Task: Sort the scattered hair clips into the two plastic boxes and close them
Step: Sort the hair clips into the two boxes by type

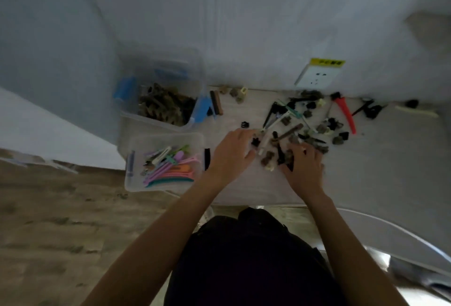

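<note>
Reaching into scattered hair clips — left hand nearer long-clip box | right hand opposite | finger closure obscured.

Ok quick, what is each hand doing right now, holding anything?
Left hand: on the pile of clips, fingers among them; whether it grips one cannot be told.
Right hand: fingers spread over the clips; grip cannot be told either.

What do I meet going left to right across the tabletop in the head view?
Near box of coloured clips → left hand → right hand → red clip → black clip by the wall.
</note>
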Demonstrator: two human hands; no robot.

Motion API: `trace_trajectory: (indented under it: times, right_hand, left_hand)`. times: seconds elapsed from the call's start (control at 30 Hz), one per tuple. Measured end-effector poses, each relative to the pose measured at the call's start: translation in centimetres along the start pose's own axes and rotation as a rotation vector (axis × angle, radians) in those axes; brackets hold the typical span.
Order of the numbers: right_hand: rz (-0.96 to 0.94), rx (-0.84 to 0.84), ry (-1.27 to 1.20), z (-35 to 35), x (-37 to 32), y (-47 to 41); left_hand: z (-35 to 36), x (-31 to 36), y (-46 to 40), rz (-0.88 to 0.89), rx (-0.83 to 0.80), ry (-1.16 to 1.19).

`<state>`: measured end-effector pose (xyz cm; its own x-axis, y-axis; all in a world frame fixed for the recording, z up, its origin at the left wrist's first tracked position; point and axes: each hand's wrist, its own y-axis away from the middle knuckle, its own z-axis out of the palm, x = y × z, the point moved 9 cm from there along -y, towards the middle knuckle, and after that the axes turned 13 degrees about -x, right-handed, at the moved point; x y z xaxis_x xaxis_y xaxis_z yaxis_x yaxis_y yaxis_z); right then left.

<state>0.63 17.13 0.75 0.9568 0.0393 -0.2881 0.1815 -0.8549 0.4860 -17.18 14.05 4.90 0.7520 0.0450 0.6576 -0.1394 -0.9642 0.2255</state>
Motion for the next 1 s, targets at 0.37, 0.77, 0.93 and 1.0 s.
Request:
trace_trajectory:
  times: [0.37, 0.77, 0.93, 1.0]
  right_hand:
    - [-0.027, -0.02, -0.225, 0.0, 3.9, -1.9]
    - [-0.126, -0.006, -0.136, -1.2, 5.2, -3.6]
    - [-0.328, 0.063, -0.023, -2.5, 2.2, -3.3]
    - [-0.402, 0.027, -0.016, -2.3, 0.3, -3.6]
  left_hand:
    - [8.6, -0.1, -4.9, -0.234, -0.269, -0.264]
    - [5.3, -2.9, -3.2, -0.211, -0.02, -0.105]
    - [5.0, -2.5, -2.9, -0.197, 0.015, -0.154]
    - [4.8, -2.6, -3.0, -0.194, 0.064, -0.126]
